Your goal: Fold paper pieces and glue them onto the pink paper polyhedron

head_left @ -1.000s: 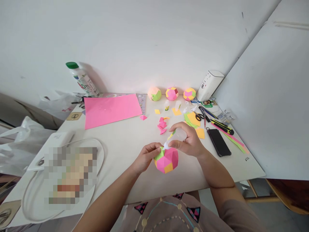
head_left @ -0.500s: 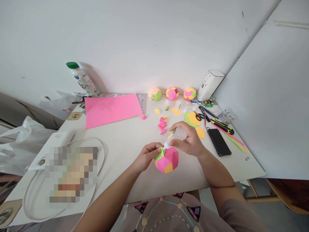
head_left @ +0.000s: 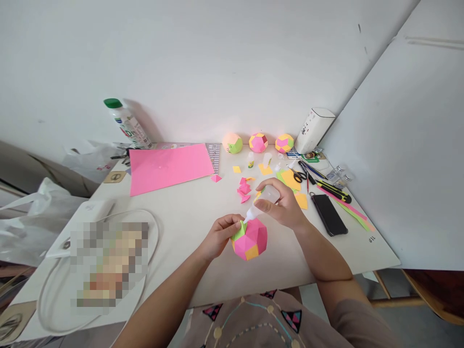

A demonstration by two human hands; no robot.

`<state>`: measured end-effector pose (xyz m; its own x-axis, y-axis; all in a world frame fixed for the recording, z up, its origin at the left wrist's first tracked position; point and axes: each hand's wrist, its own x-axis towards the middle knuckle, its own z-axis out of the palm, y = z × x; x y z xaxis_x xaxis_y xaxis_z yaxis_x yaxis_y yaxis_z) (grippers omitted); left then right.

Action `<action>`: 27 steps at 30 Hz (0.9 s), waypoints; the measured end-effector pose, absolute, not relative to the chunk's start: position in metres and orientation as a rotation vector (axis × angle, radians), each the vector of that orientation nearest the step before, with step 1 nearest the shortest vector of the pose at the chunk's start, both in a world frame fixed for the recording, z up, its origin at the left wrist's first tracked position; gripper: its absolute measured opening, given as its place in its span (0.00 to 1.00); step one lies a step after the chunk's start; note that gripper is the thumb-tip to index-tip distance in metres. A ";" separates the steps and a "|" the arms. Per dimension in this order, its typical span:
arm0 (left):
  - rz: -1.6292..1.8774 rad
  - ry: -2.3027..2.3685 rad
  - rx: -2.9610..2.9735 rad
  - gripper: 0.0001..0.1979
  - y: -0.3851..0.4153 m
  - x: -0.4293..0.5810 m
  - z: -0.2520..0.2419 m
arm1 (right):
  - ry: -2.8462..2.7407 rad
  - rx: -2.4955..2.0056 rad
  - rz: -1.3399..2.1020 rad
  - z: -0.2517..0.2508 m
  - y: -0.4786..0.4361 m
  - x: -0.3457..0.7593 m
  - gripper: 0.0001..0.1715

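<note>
Pinched in my left hand [head_left: 222, 235] is the green flap of a paper ball [head_left: 250, 240] with pink, green and orange faces. Over it, my right hand [head_left: 284, 205] grips a translucent glue bottle [head_left: 269, 194] tilted down to the left. The bottle's white nozzle points at the green flap; whether the tip touches it I cannot tell. Folded pink paper pieces [head_left: 244, 190] lie on the table just beyond my hands.
Three finished-looking paper balls [head_left: 258, 142] stand along the wall. Scissors [head_left: 300, 176], orange paper [head_left: 291, 180], a yellow-black cutter [head_left: 333, 191] and a black phone [head_left: 329, 214] lie to the right. On the left are a pink sheet [head_left: 170, 169], a white-green bottle [head_left: 128, 124] and a looped cable [head_left: 156, 232].
The glue bottle has shifted slightly, and more of its white nozzle shows above the green flap. My left hand stays on the ball. The camera view has tilted a little.
</note>
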<state>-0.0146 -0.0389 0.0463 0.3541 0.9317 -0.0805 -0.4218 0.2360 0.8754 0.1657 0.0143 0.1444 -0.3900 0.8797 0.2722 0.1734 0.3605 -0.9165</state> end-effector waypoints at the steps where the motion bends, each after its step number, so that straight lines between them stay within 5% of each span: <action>1: 1.042 0.707 0.884 0.14 -0.039 -0.015 0.046 | -1.783 -0.928 1.103 0.144 0.015 0.166 0.20; 27: 1.054 0.767 0.824 0.14 -0.038 -0.014 0.047 | -1.462 -1.110 1.462 0.123 0.037 0.160 0.23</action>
<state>-0.0141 -0.0383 0.0474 0.3060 0.9413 -0.1425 -0.4247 0.2690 0.8645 0.1600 0.0368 0.1233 -0.3201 0.9457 -0.0567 0.0570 -0.0405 -0.9976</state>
